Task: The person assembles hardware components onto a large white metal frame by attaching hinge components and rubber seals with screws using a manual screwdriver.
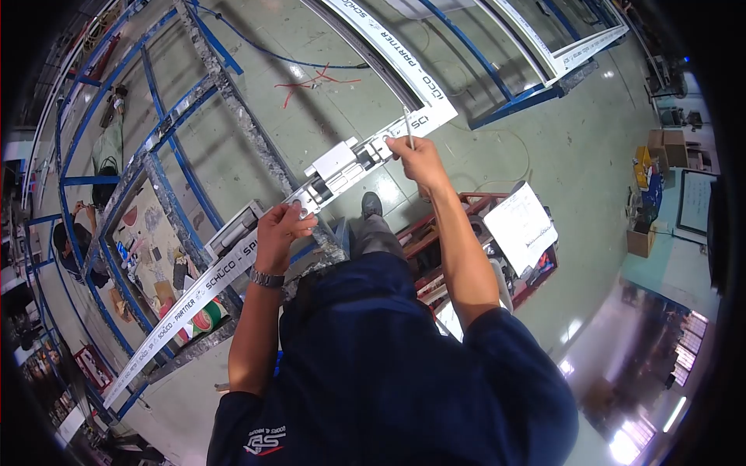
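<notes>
A white frame profile point(203, 286) printed with "SCHÜCO - PARTNER" runs diagonally across a blue metal rack. A white and silver hinge-like fitting point(335, 162) lies along it. At the fitting's lower left end, my left hand point(286, 231) has its fingers bent against the metal; whether it grips the fitting is hidden. My right hand point(420, 161) is closed on a thin metal rod point(409, 128), held near the fitting's upper right end, close to the frame corner.
Blue rack bars point(159, 101) span the left. A red cart point(544, 272) with papers point(522, 227) stands right of my legs. Red strips point(317, 78) lie on the floor. Another person point(74, 241) is low at the far left. Cardboard boxes point(642, 239) stand at the right.
</notes>
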A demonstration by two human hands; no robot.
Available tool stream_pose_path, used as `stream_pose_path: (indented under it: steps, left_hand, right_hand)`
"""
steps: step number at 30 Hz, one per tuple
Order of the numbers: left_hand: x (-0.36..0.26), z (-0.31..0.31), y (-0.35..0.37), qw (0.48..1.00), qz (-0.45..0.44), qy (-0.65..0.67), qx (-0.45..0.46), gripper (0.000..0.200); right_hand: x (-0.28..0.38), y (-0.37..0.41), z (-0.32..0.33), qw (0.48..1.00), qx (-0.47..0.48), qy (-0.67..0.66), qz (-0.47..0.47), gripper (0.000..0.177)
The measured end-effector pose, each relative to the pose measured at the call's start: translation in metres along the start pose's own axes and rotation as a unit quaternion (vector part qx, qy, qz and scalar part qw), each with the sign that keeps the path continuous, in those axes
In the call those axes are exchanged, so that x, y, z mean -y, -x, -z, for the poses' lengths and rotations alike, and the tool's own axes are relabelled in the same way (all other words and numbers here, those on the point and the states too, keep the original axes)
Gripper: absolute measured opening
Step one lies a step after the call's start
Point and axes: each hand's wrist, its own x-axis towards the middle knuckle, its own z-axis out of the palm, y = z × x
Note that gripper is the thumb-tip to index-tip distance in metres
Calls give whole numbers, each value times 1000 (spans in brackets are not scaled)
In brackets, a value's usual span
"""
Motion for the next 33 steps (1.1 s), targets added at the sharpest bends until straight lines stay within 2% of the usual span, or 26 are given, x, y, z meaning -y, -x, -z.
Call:
stream_pose_path:
  steps: [4,8,11,20,26,33]
  left_hand:
    - [6,-1,-2,1000,-2,14,-8,21]
    - [4,-4,-4,1000,-8,-7,-16,19]
    - [1,-6,-1,1000,-6,-18,-19,20]
    - [-6,-6,-3,999,15,-27,-14,19]
    - [0,-2,1,1000,7,-12,-24,19]
    - [-3,-1,-3,999,19,-29,0,18]
  right_hand:
    - [4,-3,11,997,47,-40,-51,31]
    - [9,-7,16,994,82,-67,-29,30]
    - [10,-9,14,991,91,-84,-54,33]
    - [10,-13,18,992,88,-72,-55,31]
    - [6,-14,19,987,105,-68,-102,29]
    - [5,-14,16,993,77,-57,-68,29]
